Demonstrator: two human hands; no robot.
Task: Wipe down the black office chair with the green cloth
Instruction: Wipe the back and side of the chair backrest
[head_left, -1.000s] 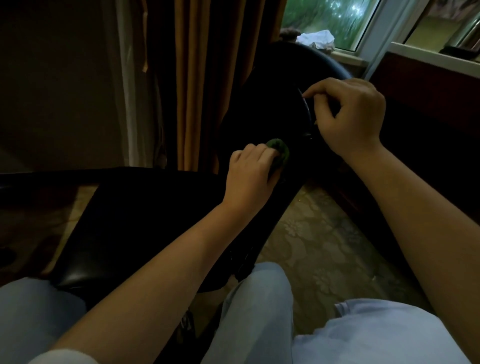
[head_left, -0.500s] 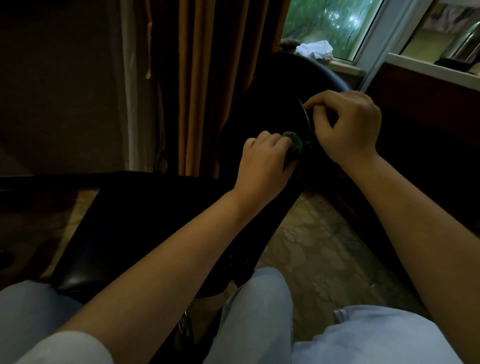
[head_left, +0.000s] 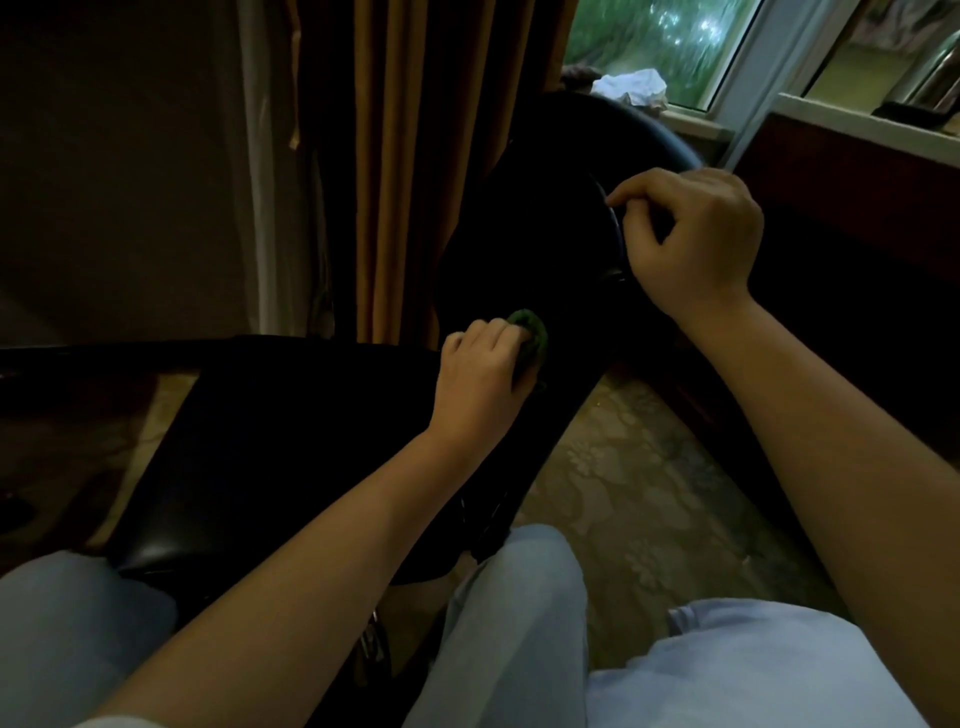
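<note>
The black office chair fills the middle of the view, its seat toward me and its backrest rising toward the window. My left hand grips the bunched green cloth and presses it against the lower part of the backrest, just above the seat. Most of the cloth is hidden under my fingers. My right hand curls over the right edge of the backrest higher up and holds it.
Orange-brown curtains hang right behind the chair. A window sill with a crumpled white item lies beyond the backrest, and a dark wooden ledge runs along the right. Patterned carpet shows between chair and ledge. My knees fill the bottom.
My left hand slid the cloth up the backrest toward my right hand, then back down to near the seat. My right hand kept its hold on the backrest edge.
</note>
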